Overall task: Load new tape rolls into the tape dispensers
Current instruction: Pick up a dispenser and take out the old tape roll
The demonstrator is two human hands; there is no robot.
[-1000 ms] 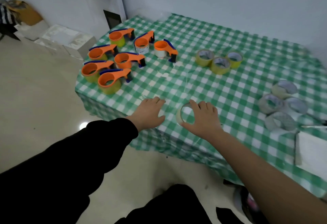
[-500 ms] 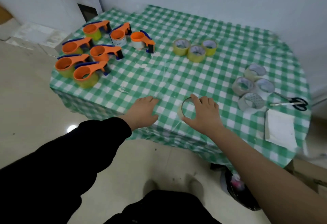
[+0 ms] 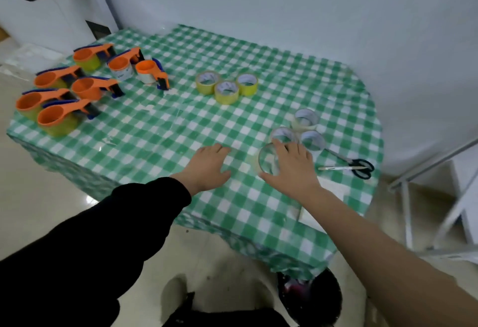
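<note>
Green checked tablecloth point(image 3: 160, 130), left hand point(image 3: 209, 167) flat, palm down, empty, right hand point(image 3: 294, 169) gripping clear tape roll point(image 3: 267, 162)

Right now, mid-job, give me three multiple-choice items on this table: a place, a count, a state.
1. Where do the scissors lie? A left of the left hand B right of the right hand C among the yellow rolls
2. How many yellow rolls stand together? A two B three C five
3. The left hand is A flat on the cloth B in a fist C pinching the scissors
1 B: they lie past the right hand, which holds a clear ring. 2 B: three cluster mid-table. 3 A: straight fingers rest on the cloth.
</note>
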